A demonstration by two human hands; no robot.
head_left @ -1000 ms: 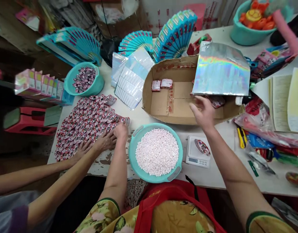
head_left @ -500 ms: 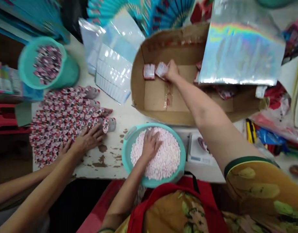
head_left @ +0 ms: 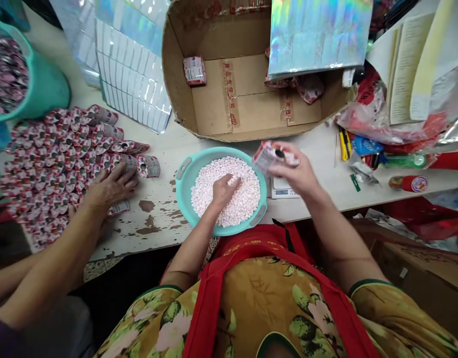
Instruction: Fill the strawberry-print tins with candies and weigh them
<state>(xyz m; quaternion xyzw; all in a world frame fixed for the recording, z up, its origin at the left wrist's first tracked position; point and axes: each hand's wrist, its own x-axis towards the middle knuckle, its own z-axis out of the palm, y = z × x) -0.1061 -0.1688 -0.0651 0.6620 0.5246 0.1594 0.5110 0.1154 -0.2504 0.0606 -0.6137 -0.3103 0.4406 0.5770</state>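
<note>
My left hand point(head_left: 224, 192) is dug into the small pinkish-white pellets point(head_left: 210, 186) in a turquoise basin point(head_left: 183, 186), its fingers curled round some of them and partly buried. My right hand point(head_left: 298, 171) grips a small red-and-white printed packet point(head_left: 268, 158) just past the basin's right rim. A dark round spot shows on the packet's upper side. Beneath that hand lies a white digital scale point(head_left: 283, 191), largely covered. In the cardboard box point(head_left: 210, 119) ahead, one similar packet point(head_left: 194, 70) lies at the left end, and more lie partly under a shiny sheet point(head_left: 318, 37) at the right.
On the left, a co-worker's hand point(head_left: 112, 186) rests by a stack of rolled printed packets point(head_left: 53, 169). A turquoise bucket point(head_left: 46, 89) and plastic-wrapped sheets point(head_left: 132, 69) stand behind. Along the right lie a yellow cutter point(head_left: 344, 144), a notepad point(head_left: 411, 64) and small tubes point(head_left: 408, 183).
My right hand has come out of the box back towards me and now holds a packet above the scale. In the pellets, my left hand has gone from spread to curled. The view has shifted.
</note>
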